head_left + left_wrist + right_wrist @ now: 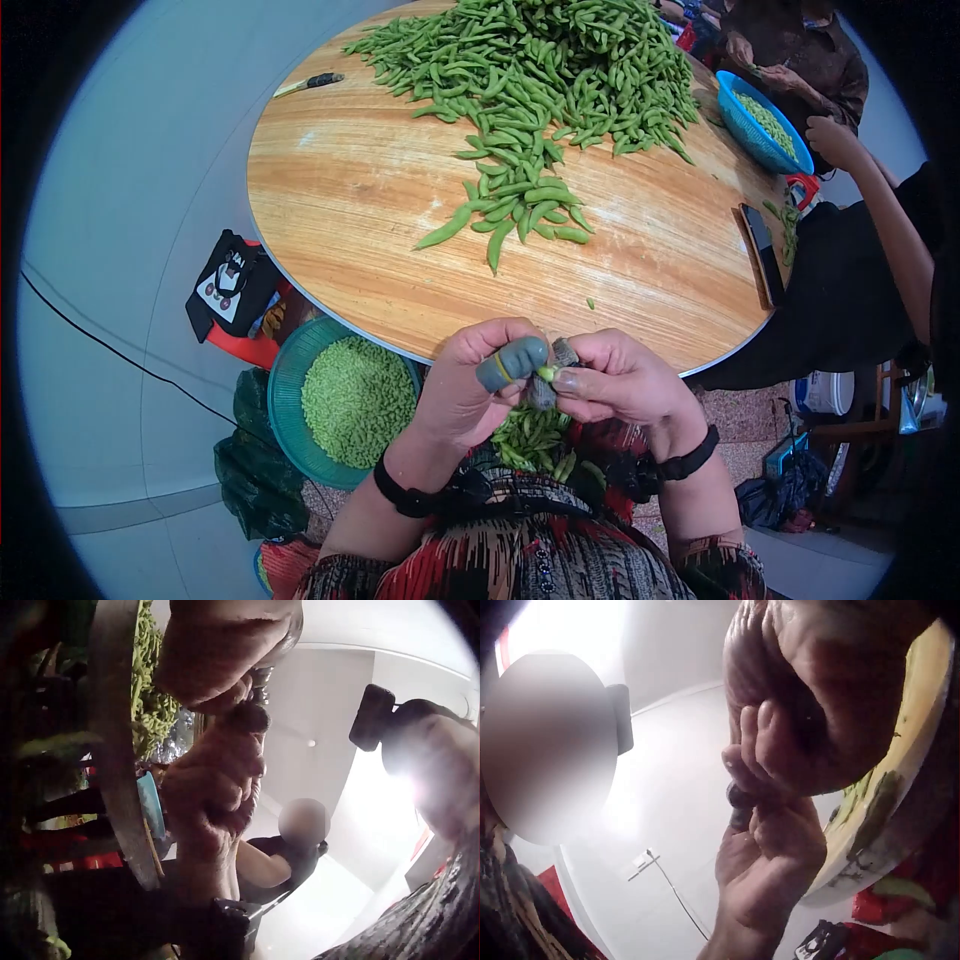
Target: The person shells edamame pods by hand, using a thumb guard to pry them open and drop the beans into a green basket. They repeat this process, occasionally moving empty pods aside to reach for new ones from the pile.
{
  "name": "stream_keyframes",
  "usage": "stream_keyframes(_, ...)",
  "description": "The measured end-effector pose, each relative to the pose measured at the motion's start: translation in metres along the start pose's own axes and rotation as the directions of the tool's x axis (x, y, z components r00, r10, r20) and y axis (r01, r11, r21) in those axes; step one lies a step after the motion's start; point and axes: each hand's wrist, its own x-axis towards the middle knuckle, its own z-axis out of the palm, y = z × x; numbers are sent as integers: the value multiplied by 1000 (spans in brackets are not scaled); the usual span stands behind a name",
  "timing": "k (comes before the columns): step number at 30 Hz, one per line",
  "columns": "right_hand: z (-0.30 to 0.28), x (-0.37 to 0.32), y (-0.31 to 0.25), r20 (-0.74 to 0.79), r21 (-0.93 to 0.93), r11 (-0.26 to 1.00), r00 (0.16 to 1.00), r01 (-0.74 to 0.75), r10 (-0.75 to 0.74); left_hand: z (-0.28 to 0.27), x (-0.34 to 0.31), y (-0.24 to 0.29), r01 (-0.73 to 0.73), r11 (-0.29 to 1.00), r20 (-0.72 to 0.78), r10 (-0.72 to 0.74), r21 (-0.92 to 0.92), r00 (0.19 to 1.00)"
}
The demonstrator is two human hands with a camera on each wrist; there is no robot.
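Over the near edge of the round table, both hands meet at a green soybean pod [547,373], of which only a small part shows. My left hand [470,385] wears a grey cover with a yellow band [512,362] on its thumb and pinches the pod from the left. From the other side my right hand [625,378] pinches it between thumb and curled fingers, with dark coverings on fingertips. In the left wrist view, the right hand [214,787] has its fingers folded inward. Below the hands, several pods [530,435] lie on the lap.
A large heap of pods [560,70] covers the far part of the wooden table [340,200]. A green basin of shelled beans [280,400] stands at lower left. A phone [762,255] lies at the right edge, near a blue basket [735,115] and other people's hands [835,140].
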Motion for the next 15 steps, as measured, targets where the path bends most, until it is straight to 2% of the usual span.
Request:
stream_keyframes(2, 6, 0, 2, 26, 332, 942, 998, -56, 50, 1, 0, 0, 12, 999, 36, -10, -45, 999)
stream_keyframes(3, 9, 1, 1, 27, 331, 942, 998, -57, 50, -2, 1, -3, 23, 996, 6, -23, -86, 1000)
stream_keyframes(5, 16, 3, -2, -152, 207, 978, 987, -23, 55, 1, 1, -3, 30, 992, -22, -33, -125, 999)
stream_keyframes(6, 18, 4, -2, -152, 204, 979, 987, -22, 54, 9, 1, 1, -17, 1000, -104, 17, -5, 994)
stream_keyframes(7, 22, 4, 0, -299, -244, 967, 944, 67, -141, 14, 1, 1, -53, 991, -181, 74, 119, 981)
stream_keyframes(8, 24, 5, 1, -339, -650, 757, 865, 70, -371, 14, 1, -1, -54, 992, -181, 74, 117, 981)
stream_keyframes(10, 28, 7, 2, -376, -629, 776, 856, 46, -355, 10, 1, -6, -127, 854, -193, 255, 505, 948)
stream_keyframes(13, 30, 11, 1, -442, -585, 811, 837, 3, -322, 1, -1, -9, -152, 845, -194, 287, 513, 938)
stream_keyframes(14, 28, 13, -3, -458, -330, 944, 874, 2, -161, -2, -1, -8, -153, 845, -196, 289, 512, 937)
stream_keyframes(15, 28, 13, -6, -425, -49, 999, 905, -21, -2, -6, -2, -6, -136, 854, -195, 265, 502, 944)
